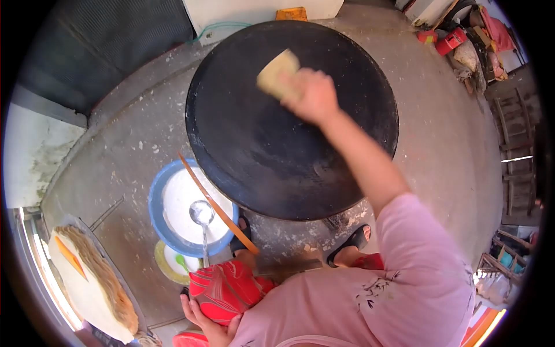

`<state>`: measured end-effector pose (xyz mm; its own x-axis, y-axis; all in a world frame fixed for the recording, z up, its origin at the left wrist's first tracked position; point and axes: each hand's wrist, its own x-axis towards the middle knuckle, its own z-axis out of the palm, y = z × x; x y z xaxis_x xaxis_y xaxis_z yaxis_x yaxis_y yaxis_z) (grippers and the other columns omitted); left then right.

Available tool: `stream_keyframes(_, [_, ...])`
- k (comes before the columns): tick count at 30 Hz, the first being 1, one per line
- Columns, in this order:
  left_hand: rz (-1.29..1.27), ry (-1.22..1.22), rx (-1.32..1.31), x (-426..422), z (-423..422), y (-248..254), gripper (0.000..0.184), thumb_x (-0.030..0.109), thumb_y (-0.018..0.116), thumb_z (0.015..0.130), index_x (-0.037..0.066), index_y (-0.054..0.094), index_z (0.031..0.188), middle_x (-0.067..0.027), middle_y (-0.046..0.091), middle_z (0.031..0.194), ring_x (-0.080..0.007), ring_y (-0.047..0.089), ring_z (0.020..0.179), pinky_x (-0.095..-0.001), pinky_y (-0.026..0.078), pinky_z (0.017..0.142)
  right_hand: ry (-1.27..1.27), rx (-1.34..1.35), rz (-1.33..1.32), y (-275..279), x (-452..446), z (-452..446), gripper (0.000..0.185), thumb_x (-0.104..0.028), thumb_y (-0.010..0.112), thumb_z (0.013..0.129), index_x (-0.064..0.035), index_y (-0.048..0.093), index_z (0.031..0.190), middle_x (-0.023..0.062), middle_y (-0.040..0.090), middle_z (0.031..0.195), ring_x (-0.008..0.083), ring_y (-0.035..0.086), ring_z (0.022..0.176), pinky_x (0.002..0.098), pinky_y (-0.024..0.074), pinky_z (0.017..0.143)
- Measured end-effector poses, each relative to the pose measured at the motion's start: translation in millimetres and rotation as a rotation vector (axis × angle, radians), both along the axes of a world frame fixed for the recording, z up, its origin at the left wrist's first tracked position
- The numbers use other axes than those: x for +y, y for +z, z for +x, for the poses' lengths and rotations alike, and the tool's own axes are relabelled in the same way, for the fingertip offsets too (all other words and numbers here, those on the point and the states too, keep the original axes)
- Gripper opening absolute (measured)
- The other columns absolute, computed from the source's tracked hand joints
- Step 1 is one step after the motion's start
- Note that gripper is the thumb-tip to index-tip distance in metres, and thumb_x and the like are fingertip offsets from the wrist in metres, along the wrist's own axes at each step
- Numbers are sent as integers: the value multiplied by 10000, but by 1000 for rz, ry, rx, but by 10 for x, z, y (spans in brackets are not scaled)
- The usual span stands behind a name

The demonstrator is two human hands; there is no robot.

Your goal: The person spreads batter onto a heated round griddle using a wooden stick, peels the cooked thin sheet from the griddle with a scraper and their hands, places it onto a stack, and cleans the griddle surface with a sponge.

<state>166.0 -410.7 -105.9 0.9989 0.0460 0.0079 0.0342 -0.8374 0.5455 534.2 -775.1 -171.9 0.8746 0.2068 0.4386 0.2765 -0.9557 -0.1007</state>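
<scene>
Up over the big round black plate [260, 168], the right hand [315, 98] is at work, fingers closed firmly round a tan pad [277, 75], pressed to the far half of the surface by the look of it, and blurred, so this pass looks to be in mid-stroke! Down low, the left hand [205, 324] lies against the red cloth [228, 289] over the knee, fingers loosely bent; whether it grips anything, I can't tell. What's done? A pile of pale thin sheets [87, 283] sits at the lower left, an orange strip [70, 257] on top, and those look finished. What's left? Plenty of white liquid in the blue basin [155, 199], with the metal ladle [202, 213] dipped in and a curved wooden stick [214, 199] lying across it, neither in hand. Just beside, a smaller bowl [162, 269] holds more white stuff and a green utensil [181, 261]. Pale specks and smudges dot the black; that pass looks only partly through.
</scene>
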Motion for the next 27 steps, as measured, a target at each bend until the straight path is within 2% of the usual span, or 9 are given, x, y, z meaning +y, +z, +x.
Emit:
stream_keyframes(3, [-32, 44, 64, -13, 22, 45, 1058, 479, 726, 589, -14, 158, 1333, -258, 159, 1346, -402, 194, 1253, -477, 176, 1011, 337, 19, 97, -9, 374, -1191, 471, -249, 664, 604, -273, 590, 1068, 65, 548, 998, 243, 512, 881, 370, 398, 749])
stream_keyframes(5, [-11, -6, 49, 91, -26, -40, 1082, 497, 724, 585, -23, 141, 1335, -261, 150, 1345, -394, 196, 1252, -476, 173, 1010, 286, 184, 75, 119, -5, -1507, 411, -197, 610, 643, -233, 602, 1052, 98, 551, 1000, 241, 538, 878, 380, 412, 768])
stream_keyframes(8, [51, -23, -59, 235, -115, -181, 1071, 532, 693, 602, -47, 158, 1327, -271, 179, 1335, -394, 205, 1244, -476, 175, 1004, -230, -16, -144, -113, -1254, -1125, 439, -201, 560, 713, -188, 537, 1151, 126, 540, 1039, 277, 545, 876, 392, 452, 735])
stream_keyframes(11, [-10, -3, -27, 187, -108, -142, 1068, 516, 704, 598, -33, 157, 1332, -278, 166, 1339, -411, 198, 1243, -490, 185, 998, -729, 194, -111, -46, -1662, -291, 475, -302, 552, 735, -273, 486, 1204, 81, 574, 986, 280, 562, 884, 385, 464, 726])
stream_keyframes(13, [-67, 22, 5, 115, -78, -107, 1066, 499, 715, 594, -20, 155, 1338, -286, 153, 1343, -428, 192, 1243, -504, 196, 991, -621, 200, -135, -87, -1086, -75, 291, -246, 544, 704, -188, 612, 981, 93, 594, 805, 280, 578, 792, 391, 459, 678])
stream_keyframes(14, [-97, 36, 28, 94, -67, -91, 1065, 491, 720, 592, -13, 154, 1341, -290, 147, 1344, -436, 189, 1242, -511, 201, 988, -266, -121, -27, -18, -599, -298, 206, -196, 535, 669, -133, 618, 847, 104, 579, 772, 280, 561, 721, 389, 434, 639])
stream_keyframes(19, [24, 2, -10, 125, 4, -106, 1037, 510, 677, 604, -54, 180, 1319, -280, 185, 1336, -405, 216, 1235, -474, 185, 1004, 347, 238, 222, 135, 156, -2034, 455, -113, 566, 583, -194, 623, 1027, 99, 542, 1003, 264, 522, 880, 388, 420, 735])
stream_keyframes(23, [6, 105, 3, 216, -69, -121, 965, 459, 648, 639, -49, 188, 1318, -272, 184, 1343, -398, 212, 1241, -465, 187, 1009, -129, 116, -2, -70, -1032, -2180, 542, -78, 568, 571, -188, 593, 1101, 125, 544, 1087, 336, 518, 942, 445, 416, 803])
stream_keyframes(27, [-32, 232, 28, 292, -113, -140, 893, 408, 619, 674, -44, 196, 1317, -263, 183, 1349, -390, 207, 1246, -456, 189, 1014, -499, 116, 15, -94, -1858, -894, 463, -249, 637, 711, -234, 545, 1164, 155, 538, 1090, 318, 524, 972, 374, 429, 833])
